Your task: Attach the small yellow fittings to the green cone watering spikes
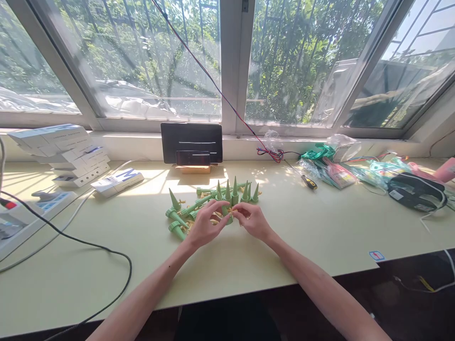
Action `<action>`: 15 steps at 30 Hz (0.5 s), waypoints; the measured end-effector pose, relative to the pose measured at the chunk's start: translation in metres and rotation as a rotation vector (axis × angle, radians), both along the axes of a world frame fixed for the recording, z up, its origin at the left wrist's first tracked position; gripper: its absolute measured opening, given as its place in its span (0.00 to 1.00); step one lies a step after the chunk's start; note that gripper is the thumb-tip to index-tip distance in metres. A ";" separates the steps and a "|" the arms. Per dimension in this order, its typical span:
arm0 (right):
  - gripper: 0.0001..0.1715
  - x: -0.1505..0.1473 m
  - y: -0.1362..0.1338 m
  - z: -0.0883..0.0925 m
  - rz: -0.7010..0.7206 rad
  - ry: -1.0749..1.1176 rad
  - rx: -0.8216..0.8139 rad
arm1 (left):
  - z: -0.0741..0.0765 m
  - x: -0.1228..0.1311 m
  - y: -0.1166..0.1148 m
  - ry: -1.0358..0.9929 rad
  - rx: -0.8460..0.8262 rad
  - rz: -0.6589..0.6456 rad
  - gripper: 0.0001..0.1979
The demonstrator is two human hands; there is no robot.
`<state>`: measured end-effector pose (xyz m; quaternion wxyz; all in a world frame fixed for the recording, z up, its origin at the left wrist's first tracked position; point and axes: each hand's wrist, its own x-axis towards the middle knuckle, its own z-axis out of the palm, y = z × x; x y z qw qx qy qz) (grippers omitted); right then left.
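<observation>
Head view: which component is held, and where is it located?

"One green spike (230, 219), between the two hands, at the near side of a cluster of similar parts on the worktop (231, 265)."

State the finger positions.

"The left hand (208, 223) grips the green spike between thumb and forefinger; the set of its remaining fingers cannot be told. The right hand (253, 220) has thumb and forefinger brought together on a small yellow fitting (230, 210) beside the spike (whether the two parts are joined is hidden by the fingertips)."

State the orientation of the green spike.

"Its visible body runs roughly upright. The tip end is masked by the left fingers, so its exact direction cannot be confirmed."

And the adjacent parts?

"Directly behind the hands, upright cones (235, 193) stand with long axes vertical, points toward the ceiling. One separate cone (174, 200) stands likewise at the left end of the cluster. Below it, a capped spike (177, 218) lies flat, cap to the left, long axis slanting toward the left hand."

Nearest tool?

"A screwdriver (309, 182), well apart to the right, its handle aimed toward the near edge."
</observation>
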<state>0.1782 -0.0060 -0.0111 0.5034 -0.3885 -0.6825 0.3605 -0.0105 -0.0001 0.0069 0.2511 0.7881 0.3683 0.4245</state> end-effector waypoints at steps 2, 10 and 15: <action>0.12 0.000 0.000 0.001 -0.025 0.018 -0.006 | -0.001 0.000 0.000 -0.023 -0.010 0.005 0.21; 0.12 0.001 -0.001 0.002 -0.088 0.096 -0.017 | -0.005 0.001 0.002 -0.072 -0.120 0.032 0.31; 0.11 0.001 -0.001 0.001 -0.065 0.112 -0.018 | -0.011 0.001 0.003 -0.044 -0.199 0.000 0.28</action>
